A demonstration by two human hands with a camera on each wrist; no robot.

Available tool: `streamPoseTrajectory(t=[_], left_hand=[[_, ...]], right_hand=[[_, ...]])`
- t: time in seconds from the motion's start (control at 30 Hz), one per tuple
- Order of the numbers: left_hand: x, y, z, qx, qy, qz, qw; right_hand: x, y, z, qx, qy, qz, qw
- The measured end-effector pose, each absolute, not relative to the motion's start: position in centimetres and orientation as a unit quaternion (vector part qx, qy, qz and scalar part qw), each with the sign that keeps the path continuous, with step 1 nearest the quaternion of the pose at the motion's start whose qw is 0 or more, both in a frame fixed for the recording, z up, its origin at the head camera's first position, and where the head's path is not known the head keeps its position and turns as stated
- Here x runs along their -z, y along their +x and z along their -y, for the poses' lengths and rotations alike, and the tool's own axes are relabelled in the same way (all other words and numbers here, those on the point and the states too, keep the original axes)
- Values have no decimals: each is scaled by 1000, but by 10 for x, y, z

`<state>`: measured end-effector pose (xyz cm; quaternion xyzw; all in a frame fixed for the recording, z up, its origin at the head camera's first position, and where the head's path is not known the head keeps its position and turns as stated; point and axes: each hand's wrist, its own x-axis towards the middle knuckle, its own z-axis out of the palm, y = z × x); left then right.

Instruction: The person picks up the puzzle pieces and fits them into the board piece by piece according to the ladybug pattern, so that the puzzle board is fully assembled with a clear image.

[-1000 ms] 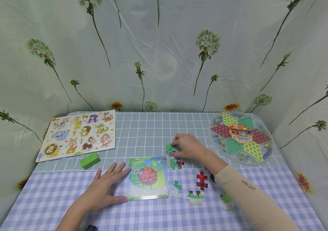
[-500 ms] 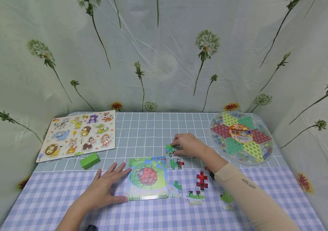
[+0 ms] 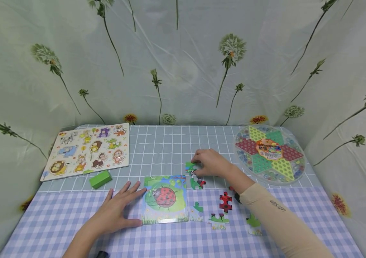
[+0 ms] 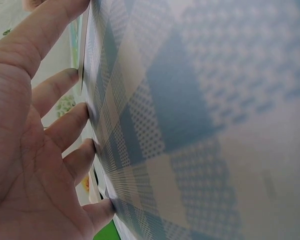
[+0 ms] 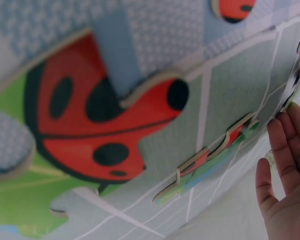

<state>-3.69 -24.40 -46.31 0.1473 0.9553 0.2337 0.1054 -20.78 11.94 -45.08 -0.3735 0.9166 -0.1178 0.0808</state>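
My left hand (image 3: 113,211) lies with fingers spread at the left side of a square ladybug picture board (image 3: 165,217), index fingertip and thumb tip at its edge. Seen from the left wrist, the fingertips rest on the checked cloth (image 4: 180,95). Beyond the board's upper right corner, my right hand (image 3: 210,163) pinches a green jigsaw piece (image 3: 188,166) between thumb and fingers; the hand covers its right part. Just below is a green and red jigsaw piece (image 3: 194,184). A large ladybug jigsaw piece (image 5: 89,142) fills the near part of the right wrist view.
More loose jigsaw pieces lie right of the board, including a red one (image 3: 225,202) and a green one (image 3: 253,220) beside the right sleeve (image 3: 273,215). An animal puzzle board (image 3: 87,150) and green block (image 3: 100,179) are at left, a round marble game (image 3: 269,154) at right.
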Motion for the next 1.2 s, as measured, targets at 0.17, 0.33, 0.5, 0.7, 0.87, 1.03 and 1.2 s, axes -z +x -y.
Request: streamPoseTrajectory(t=[0.17, 0.33, 0.5, 0.7, 0.87, 1.03, 1.2], left_hand=[[462, -37, 244, -235, 148, -955, 106], [462, -36, 244, -234, 149, -955, 103], [462, -37, 245, -229, 146, -956, 106], [461, -36, 245, -229, 143, -957, 110], [462, -36, 245, -229, 142, -957, 110], [462, -37, 245, -220, 144, -958, 113], [462, -37, 243, -213, 146, -960, 110]], right_hand=[[450, -206, -119, 118, -365, -920, 76], [450, -204, -118, 161, -377, -909, 73], [448, -198, -112, 197, -383, -898, 90], [443, -189, -99, 214, -395, -888, 101], [444, -183, -89, 214, -412, -879, 106], [446, -178, -81, 205, -429, -872, 112], [445, -173, -73, 201, -446, -865, 110]])
